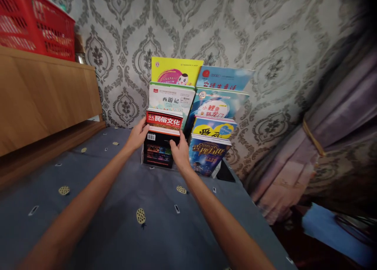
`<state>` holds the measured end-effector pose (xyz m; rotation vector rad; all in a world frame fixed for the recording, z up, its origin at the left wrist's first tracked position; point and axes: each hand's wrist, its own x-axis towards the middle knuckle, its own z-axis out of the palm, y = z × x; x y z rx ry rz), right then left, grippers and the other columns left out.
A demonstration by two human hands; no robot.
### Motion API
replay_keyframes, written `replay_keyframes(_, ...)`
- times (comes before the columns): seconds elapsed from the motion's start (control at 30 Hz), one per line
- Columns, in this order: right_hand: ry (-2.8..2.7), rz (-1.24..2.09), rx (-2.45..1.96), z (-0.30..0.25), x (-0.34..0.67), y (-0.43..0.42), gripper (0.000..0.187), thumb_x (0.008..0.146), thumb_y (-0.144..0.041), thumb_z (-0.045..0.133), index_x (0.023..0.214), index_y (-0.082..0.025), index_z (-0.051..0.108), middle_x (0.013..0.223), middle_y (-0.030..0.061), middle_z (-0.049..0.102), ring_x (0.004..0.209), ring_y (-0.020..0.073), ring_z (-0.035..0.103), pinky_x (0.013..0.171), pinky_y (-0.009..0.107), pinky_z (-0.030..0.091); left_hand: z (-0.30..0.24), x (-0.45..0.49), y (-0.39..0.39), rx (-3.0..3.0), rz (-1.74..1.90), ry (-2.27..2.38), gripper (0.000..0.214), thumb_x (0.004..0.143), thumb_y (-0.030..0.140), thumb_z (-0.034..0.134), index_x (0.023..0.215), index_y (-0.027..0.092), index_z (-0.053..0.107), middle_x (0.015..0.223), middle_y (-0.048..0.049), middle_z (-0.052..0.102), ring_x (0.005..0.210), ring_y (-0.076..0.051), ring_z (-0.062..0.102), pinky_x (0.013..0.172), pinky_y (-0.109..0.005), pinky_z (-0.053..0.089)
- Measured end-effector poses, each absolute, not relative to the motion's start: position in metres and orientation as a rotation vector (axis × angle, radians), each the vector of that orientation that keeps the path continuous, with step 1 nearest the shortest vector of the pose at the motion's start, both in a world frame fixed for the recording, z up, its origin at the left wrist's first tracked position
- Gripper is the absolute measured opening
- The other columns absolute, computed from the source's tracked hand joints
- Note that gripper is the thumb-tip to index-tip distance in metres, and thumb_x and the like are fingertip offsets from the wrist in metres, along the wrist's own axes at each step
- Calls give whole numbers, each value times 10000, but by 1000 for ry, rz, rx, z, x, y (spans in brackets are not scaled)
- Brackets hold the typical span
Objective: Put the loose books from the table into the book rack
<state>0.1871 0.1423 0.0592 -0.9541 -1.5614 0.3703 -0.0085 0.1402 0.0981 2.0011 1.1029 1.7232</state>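
Two rows of upright books stand in a rack on the bed, its clear lower edge just visible. At the front of the left row is a black book with a barcode, and close behind it a red-covered book. My left hand is closed on the left edge of these front books. On the opposite edge is my right hand, its thumb over the black book's front. A white book and a yellow book rise behind. Finger ends behind the covers are hidden.
The right row has a dark blue book, a blue-and-yellow book and taller blue ones behind. Patterned wallpaper backs the rack. A wooden cabinet carries a red basket at left; a tied curtain hangs at right.
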Motion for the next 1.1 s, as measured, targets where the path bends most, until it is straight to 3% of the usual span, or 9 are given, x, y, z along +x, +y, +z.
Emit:
replay_keyframes(0.13,-1562,335,-962,58,192,134,708,864,-306,520,1532,-139,352,1521,174,476,1409,348,433,1151,613,349,117,-22,141,2134,1761,1215,644,967,386,444,1553,165,298,1625,-156,316,1494,-262,332,1240,-494,236)
replay_keyframes(0.27,-1637,284,-924,57,197,116,708,908,-317,484,1572,-169,285,1559,170,428,1399,333,452,1135,616,374,142,-33,142,2361,1580,1220,537,960,406,459,1447,183,488,1561,-122,445,1469,-265,379,1251,-495,210)
replay_keyframes(0.43,-1744,307,-903,35,215,80,637,954,-338,440,1557,-165,327,1568,160,423,1424,298,443,1147,567,392,128,-55,137,2023,1647,1084,578,949,361,487,1502,218,403,1550,-145,454,1411,-295,466,1113,-530,434)
replay_keyframes(0.53,-1819,392,-985,8,228,64,608,946,-373,460,1521,-183,405,1535,150,476,1364,301,518,1095,555,454,88,-66,130,1755,1612,1158,509,961,397,462,1435,212,474,1435,-173,574,1264,-310,608,929,-515,569)
replay_keyframes(0.63,-1804,497,-1114,-20,235,59,598,926,-395,470,1490,-199,455,1505,152,514,1283,306,593,1047,554,496,43,-65,124,1706,1536,1213,485,944,454,488,1346,192,555,1275,-178,679,1075,-302,707,817,-497,610)
replay_keyframes(0.7,-1783,551,-1166,-34,234,58,591,909,-410,483,1460,-195,496,1461,158,561,1219,307,639,1011,546,524,22,-60,121,1745,1520,1216,437,918,436,531,1275,198,615,1185,-152,725,1034,-294,717,868,-511,594)
replay_keyframes(0.8,-1769,591,-1192,-47,232,56,552,894,-419,497,1394,-195,565,1399,146,619,1206,302,651,1015,532,531,8,-52,121,1813,1529,1219,398,894,384,561,1236,199,647,1213,-130,721,1149,-308,669,1044,-541,497)
replay_keyframes(1.0,-1726,682,-1252,-51,233,54,490,873,-439,530,1292,-213,644,1292,136,694,1187,311,668,1039,539,524,12,-47,132,1897,1580,1223,485,923,274,475,1396,187,534,1443,-122,581,1331,-291,546,1167,-521,382)
replay_keyframes(1.1,-1742,670,-1278,-50,233,55,468,874,-465,533,1256,-230,666,1276,124,704,1193,316,665,1043,546,522,14,-41,133,1998,1596,1238,502,938,225,408,1429,185,504,1441,-123,578,1337,-272,536,1173,-499,384)
